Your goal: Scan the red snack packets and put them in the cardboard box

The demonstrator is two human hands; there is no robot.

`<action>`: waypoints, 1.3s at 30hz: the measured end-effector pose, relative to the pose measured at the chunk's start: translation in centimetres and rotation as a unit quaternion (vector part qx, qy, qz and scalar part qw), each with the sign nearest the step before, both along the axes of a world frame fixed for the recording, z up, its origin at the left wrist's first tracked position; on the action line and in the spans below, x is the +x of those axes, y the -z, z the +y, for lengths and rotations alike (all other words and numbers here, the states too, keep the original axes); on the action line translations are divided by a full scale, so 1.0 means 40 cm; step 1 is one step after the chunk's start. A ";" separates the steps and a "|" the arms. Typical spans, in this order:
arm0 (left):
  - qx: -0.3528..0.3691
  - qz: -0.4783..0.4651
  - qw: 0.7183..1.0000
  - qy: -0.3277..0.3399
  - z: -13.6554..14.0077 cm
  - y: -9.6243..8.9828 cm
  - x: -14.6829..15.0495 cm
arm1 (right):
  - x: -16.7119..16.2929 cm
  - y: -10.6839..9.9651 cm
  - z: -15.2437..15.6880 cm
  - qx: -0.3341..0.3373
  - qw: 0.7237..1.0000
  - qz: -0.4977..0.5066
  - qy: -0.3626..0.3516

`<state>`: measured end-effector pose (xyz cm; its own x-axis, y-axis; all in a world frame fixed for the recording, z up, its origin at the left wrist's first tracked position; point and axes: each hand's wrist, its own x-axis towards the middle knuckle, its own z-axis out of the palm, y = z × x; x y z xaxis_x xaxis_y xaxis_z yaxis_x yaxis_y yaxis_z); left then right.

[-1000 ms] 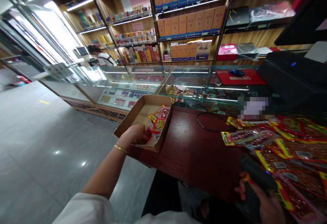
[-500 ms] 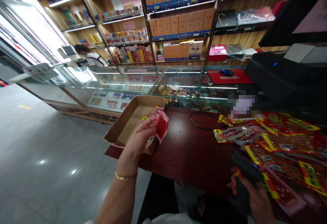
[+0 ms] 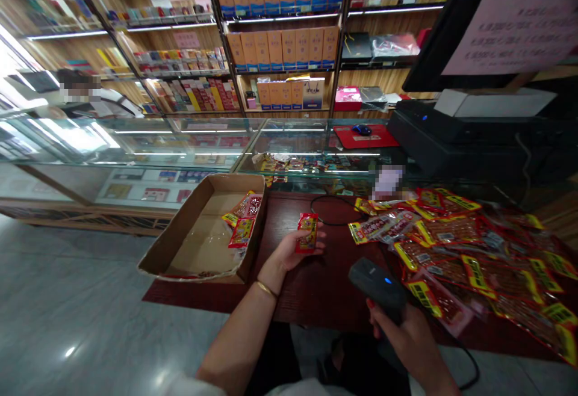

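My left hand (image 3: 292,250) is closed on a small red and yellow snack packet (image 3: 307,233), held above the dark red tabletop (image 3: 289,287). In my right hand (image 3: 409,330) is a dark handheld barcode scanner (image 3: 378,284) with a small blue light, its head pointing toward the packet. Left of my hands, a shallow cardboard box (image 3: 194,245) holds a few similar packets (image 3: 242,232) at its right side. To the right lies a wide heap of red and yellow snack packets (image 3: 451,233), close to the scanner.
Behind the table runs a glass display counter (image 3: 194,137) with a red mouse pad (image 3: 374,137) on it. A monitor (image 3: 451,29) and a black machine (image 3: 433,137) stand at right. A person (image 3: 97,98) is behind the counter at far left. A cable (image 3: 323,222) loops on the tabletop.
My left hand has moved right, away from the box, and the packet in it now shows its printed side. The scanner has risen and swung left toward it. The view has turned right.
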<state>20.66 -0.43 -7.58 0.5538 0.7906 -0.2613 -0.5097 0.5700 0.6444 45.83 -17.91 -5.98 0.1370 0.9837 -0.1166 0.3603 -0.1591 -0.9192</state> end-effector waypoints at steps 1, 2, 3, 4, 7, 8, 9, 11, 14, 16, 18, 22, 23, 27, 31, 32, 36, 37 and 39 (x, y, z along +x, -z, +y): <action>0.013 0.005 1.000 -0.017 -0.003 0.004 0.001 | -0.006 -0.011 0.001 0.004 1.000 -0.023 -0.004; 0.022 0.006 0.999 -0.033 -0.004 0.006 0.003 | -0.013 -0.021 0.003 0.006 0.999 -0.042 -0.006; 0.030 0.006 0.998 -0.047 -0.005 0.008 0.005 | -0.021 -0.029 0.006 0.007 0.998 -0.055 -0.006; 0.035 0.005 0.998 -0.060 -0.004 0.009 0.007 | -0.029 -0.036 0.009 0.006 0.998 -0.064 -0.006; 0.039 -0.006 0.996 -0.078 0.000 0.009 0.010 | -0.046 -0.043 0.016 -0.012 0.998 -0.069 -0.010; 0.040 -0.010 0.996 -0.079 0.001 0.009 0.009 | -0.050 -0.042 0.016 -0.017 0.998 -0.067 -0.011; 0.040 -0.013 0.996 -0.078 0.002 0.010 0.009 | -0.052 -0.040 0.016 -0.021 0.998 -0.065 -0.011; 0.043 -0.014 0.996 -0.073 0.003 0.011 0.009 | -0.053 -0.035 0.012 -0.021 0.998 -0.064 -0.006; 0.046 -0.005 0.997 -0.069 0.004 0.012 0.014 | -0.055 -0.033 0.007 -0.011 0.998 -0.064 0.001; 0.044 0.002 0.997 -0.071 0.004 0.011 0.018 | -0.059 -0.036 0.009 -0.007 0.998 -0.063 0.004; 0.038 0.004 0.997 -0.070 0.004 0.010 0.021 | -0.066 -0.041 0.017 -0.012 0.998 -0.062 0.003; 0.032 -0.008 0.998 -0.058 0.004 0.004 0.020 | -0.083 -0.048 0.040 0.004 0.998 -0.070 0.006; 0.033 -0.011 0.998 -0.055 0.004 0.004 0.019 | -0.087 -0.046 0.046 0.011 0.997 -0.072 0.010; 0.029 -0.009 0.999 -0.042 0.007 0.010 0.016 | -0.092 -0.020 0.065 0.004 0.999 -0.027 0.021; 0.011 0.036 0.999 -0.028 0.007 0.019 0.027 | -0.070 0.039 0.077 -0.014 0.987 0.153 0.040; 0.021 0.063 0.997 -0.030 0.007 0.017 0.038 | -0.061 0.056 0.078 -0.017 0.977 0.206 0.052; 0.085 0.157 0.983 -0.043 0.023 -0.006 0.144 | -0.028 0.108 0.070 0.007 0.930 0.357 0.084; 0.095 0.167 0.981 -0.040 0.033 -0.015 0.188 | -0.023 0.116 0.066 0.018 0.921 0.379 0.085; 0.116 0.182 0.976 -0.028 0.061 -0.037 0.291 | -0.017 0.125 0.059 0.035 0.909 0.406 0.090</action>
<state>32.30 2.00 -6.11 0.4126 0.8781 -0.2421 -0.2494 0.3645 0.8972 45.15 -15.56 -10.98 0.1932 0.9626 -0.1897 -0.4684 -0.0794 -0.8800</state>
